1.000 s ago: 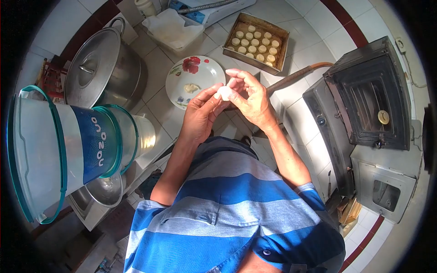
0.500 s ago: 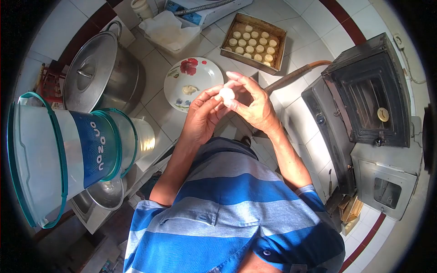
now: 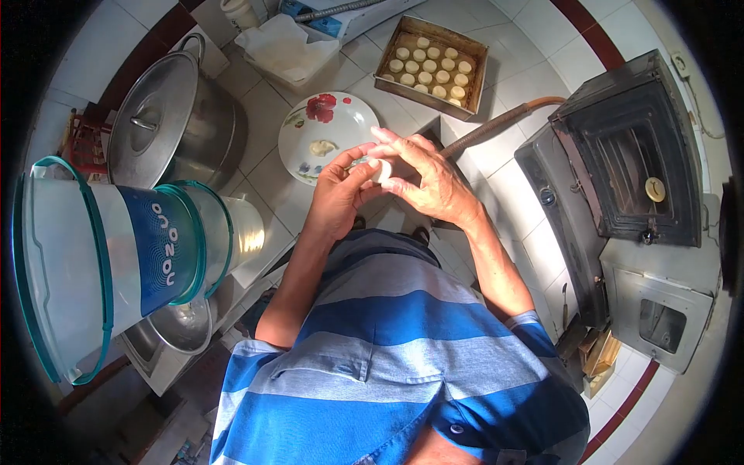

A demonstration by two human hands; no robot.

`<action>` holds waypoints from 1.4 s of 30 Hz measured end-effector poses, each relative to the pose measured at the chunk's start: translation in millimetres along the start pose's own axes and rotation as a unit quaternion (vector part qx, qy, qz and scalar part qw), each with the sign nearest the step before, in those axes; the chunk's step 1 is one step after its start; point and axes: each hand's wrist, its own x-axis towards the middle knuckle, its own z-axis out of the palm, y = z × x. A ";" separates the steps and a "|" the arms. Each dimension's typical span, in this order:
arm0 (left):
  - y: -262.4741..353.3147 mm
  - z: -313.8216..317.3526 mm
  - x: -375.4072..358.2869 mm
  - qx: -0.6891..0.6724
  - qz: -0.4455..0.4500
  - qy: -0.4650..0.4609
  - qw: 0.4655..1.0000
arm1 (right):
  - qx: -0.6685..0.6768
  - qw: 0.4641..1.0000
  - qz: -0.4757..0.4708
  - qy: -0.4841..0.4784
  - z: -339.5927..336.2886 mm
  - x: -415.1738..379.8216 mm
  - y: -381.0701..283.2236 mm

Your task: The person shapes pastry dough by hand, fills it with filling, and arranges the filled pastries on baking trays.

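Note:
Between the fingertips of both hands is a small round white dough piece, just in front of my body. My left hand pinches it from the left. On its right side, my right hand presses it with the thumb, the other fingers arched above. Beyond the hands lies a white plate with red flowers, and a lump of dough rests on it. Farther back, a square metal tray holds several round pale dough pieces in rows.
At the left stand a large lidded metal pot and a clear bucket with teal rims. A paper-lined plastic container is at the back. A black oven stands right, near a rusty pipe.
Both hands have shifted slightly left and down with the dough piece, which is turned to a different angle. The right fingers now arch farther over it.

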 end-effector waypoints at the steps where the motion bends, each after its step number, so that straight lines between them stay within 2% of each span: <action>1: -1.1 1.7 -0.3 0.001 -0.001 -0.001 1.000 | 0.000 1.000 0.001 0.002 0.9 -0.8 -0.7; 3: -1.7 8.3 -2.0 0.009 0.025 0.005 1.000 | 0.003 1.000 0.015 0.026 3.3 -2.5 -1.9; 7: -4.2 0.6 -0.7 0.040 0.051 0.003 0.998 | -0.030 0.999 0.027 0.014 3.4 -5.2 2.7; 9: 4.1 2.5 -0.2 -0.005 -0.025 -0.004 1.000 | 0.013 1.000 0.018 0.007 0.4 -4.4 -0.9; 13: -2.6 -2.2 0.3 0.040 -0.015 -0.027 0.999 | 0.016 0.999 0.040 0.021 4.1 -8.1 6.0; 15: 0.7 -0.6 0.8 -0.133 -0.052 -0.040 0.989 | -0.003 0.998 0.049 0.046 5.7 -6.6 7.1; 16: 0.2 -1.7 0.9 -0.132 -0.053 -0.040 0.989 | -0.002 0.998 0.049 0.046 6.2 -5.5 3.9; 18: -1.8 -5.0 0.7 -0.079 -0.008 -0.015 0.997 | -0.026 0.990 0.019 0.138 6.7 -3.9 -4.9; 24: -4.0 -2.6 4.0 -0.064 0.012 0.011 0.998 | -0.131 0.973 0.024 0.187 12.7 -5.9 -4.3; 30: -6.3 -2.4 4.1 -0.020 0.020 0.014 0.999 | -0.209 0.960 -0.013 0.185 17.5 -3.6 -0.5; 34: -4.2 2.4 2.1 -0.022 0.030 0.018 0.999 | -0.169 0.962 -0.014 0.213 17.6 -1.5 -4.8; 39: -4.3 1.2 3.2 -0.024 0.027 0.020 0.999 | -0.213 0.958 -0.041 0.186 13.8 2.8 -3.1; 42: -1.5 3.3 3.0 -0.027 0.035 0.017 0.999 | -0.219 0.951 -0.057 0.210 10.3 2.1 -4.2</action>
